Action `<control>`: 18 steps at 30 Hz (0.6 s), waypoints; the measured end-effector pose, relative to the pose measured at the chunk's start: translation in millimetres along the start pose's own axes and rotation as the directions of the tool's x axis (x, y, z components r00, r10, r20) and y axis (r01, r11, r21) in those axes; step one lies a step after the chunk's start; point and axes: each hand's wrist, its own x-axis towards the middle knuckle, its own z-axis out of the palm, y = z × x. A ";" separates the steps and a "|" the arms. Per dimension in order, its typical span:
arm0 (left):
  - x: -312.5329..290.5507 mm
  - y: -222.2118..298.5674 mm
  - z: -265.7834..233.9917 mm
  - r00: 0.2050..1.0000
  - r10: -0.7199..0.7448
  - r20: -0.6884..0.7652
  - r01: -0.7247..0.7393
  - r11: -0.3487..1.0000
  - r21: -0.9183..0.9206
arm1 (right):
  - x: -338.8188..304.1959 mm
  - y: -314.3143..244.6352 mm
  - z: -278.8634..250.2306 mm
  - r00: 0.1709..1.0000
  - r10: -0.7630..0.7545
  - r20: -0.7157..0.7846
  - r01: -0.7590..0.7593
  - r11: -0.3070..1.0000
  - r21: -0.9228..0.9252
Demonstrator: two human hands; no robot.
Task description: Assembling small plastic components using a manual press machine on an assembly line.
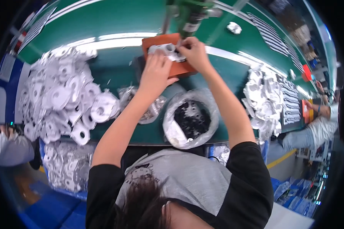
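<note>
The left hand [155,69], thumb apart, is seemingly steadying the white part [168,47] on the orange block [181,70]; the right hand [193,54] is curling at the part's right end, its grip I cannot tell. A bag [213,110] is sitting bodyward of both, probably for easy reach.

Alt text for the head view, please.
A person's left hand rests on a white part at an orange block, with the right hand at its right end, by a green machine. On the green table, a large white pile lies left, a smaller pile right; nearer is an open bag of black pieces.
</note>
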 end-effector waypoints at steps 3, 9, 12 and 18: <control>-6.5 -7.4 6.1 1.000 -0.003 0.017 0.002 0.999 0.038 | -4.9 -11.5 -1.2 0.999 0.013 0.029 -0.014 0.999 0.050; -7.4 -1.2 2.7 0.999 -0.040 0.018 0.040 0.999 0.021 | -18.9 -12.0 1.1 0.945 -0.328 0.006 0.325 0.935 -0.143; -4.3 1.7 1.2 0.999 -0.023 0.022 0.023 1.000 0.004 | -23.7 -15.5 0.4 0.923 -0.382 -0.041 0.355 0.889 -0.290; -6.3 -0.3 1.2 0.998 -0.053 0.027 0.054 0.998 -0.037 | -54.4 -32.9 -8.7 0.940 -0.315 0.130 0.339 0.830 -0.442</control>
